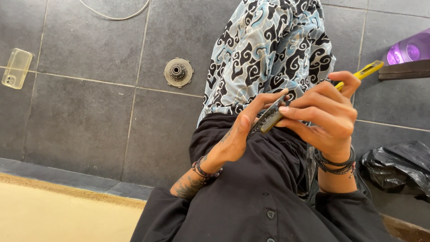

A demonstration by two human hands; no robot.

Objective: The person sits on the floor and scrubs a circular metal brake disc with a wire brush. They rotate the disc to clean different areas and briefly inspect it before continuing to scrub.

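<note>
My left hand (242, 132) and my right hand (326, 115) together hold a phone in a yellow-edged case (268, 118), seen edge-on above my lap. The phone's far end (368, 69) sticks out past the fingers of my right hand. My left thumb rests on the phone's near end, and my right fingers wrap around its middle. Both wrists wear dark bracelets. I wear a black shirt and blue, black and white patterned trousers (268, 49).
On the grey tiled floor lie a clear phone case (16, 68) at far left, a round metal sprocket (178, 72), and a white cable (114, 17). A black plastic bag (398, 168) sits at right. A purple container (410, 50) stands at upper right.
</note>
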